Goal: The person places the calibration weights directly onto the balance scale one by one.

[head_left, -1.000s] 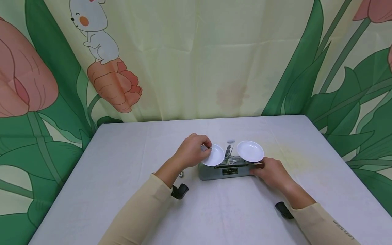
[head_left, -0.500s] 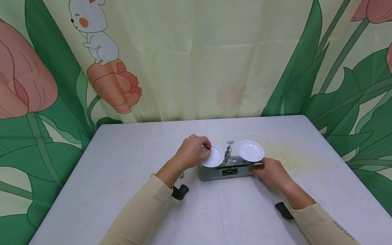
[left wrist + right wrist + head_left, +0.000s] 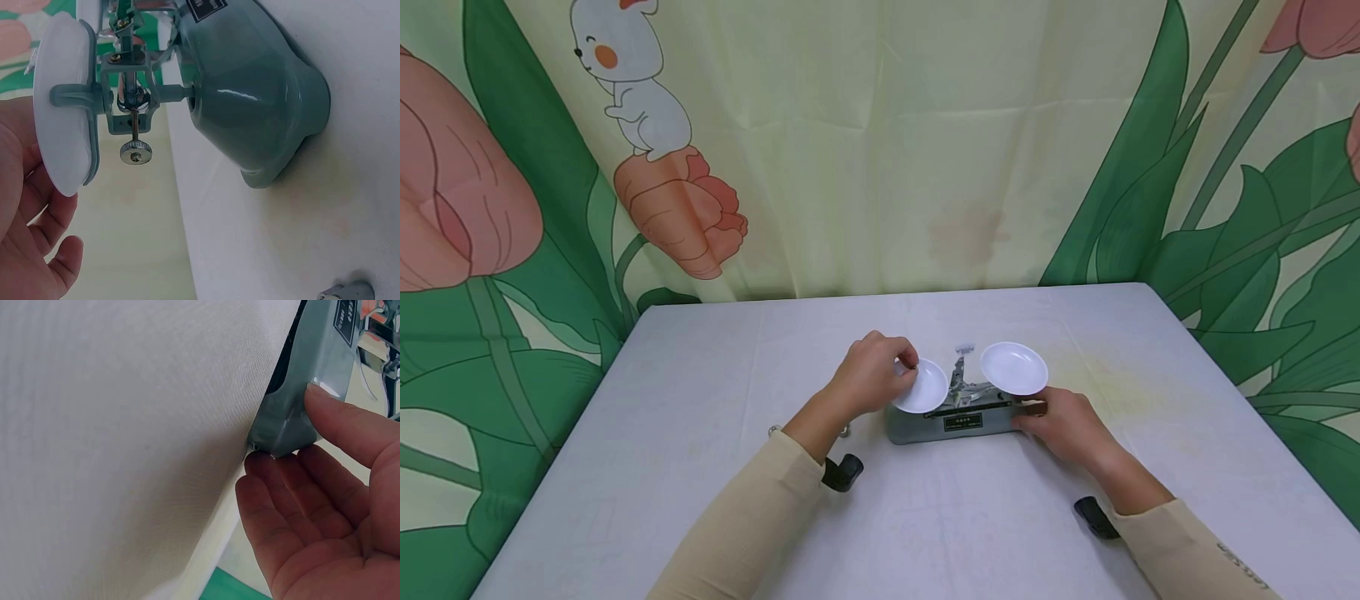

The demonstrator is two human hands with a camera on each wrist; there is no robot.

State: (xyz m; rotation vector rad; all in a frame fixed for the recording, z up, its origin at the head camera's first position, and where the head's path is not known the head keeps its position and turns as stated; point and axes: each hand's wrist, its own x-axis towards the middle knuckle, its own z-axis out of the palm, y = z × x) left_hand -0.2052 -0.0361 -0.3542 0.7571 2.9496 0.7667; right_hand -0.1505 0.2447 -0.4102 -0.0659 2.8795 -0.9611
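Observation:
A grey-green balance scale (image 3: 913,427) stands mid-table with two white pans. My left hand (image 3: 874,371) is at the left pan (image 3: 931,387), thumb and index fingertips meeting over its rim. A small shiny metal piece (image 3: 30,62) shows at that rim in the left wrist view, seemingly pinched there; the pan hides the fingertips. The other fingers (image 3: 56,219) curl loosely under the pan. My right hand (image 3: 1063,421) grips the right end of the base, thumb (image 3: 340,415) on its front. Above it, the right pan (image 3: 1015,368) sits higher than the left.
A small metal object (image 3: 845,432) lies on the table beside my left wrist, partly hidden. A grey cylinder-like piece (image 3: 350,292) stands on the white cloth (image 3: 985,517) in the left wrist view. A printed curtain (image 3: 880,167) hangs behind the table.
The left pan has sunk slightly and the right pan has risen a little. My left hand has lowered slightly with the pan; my right hand holds its place.

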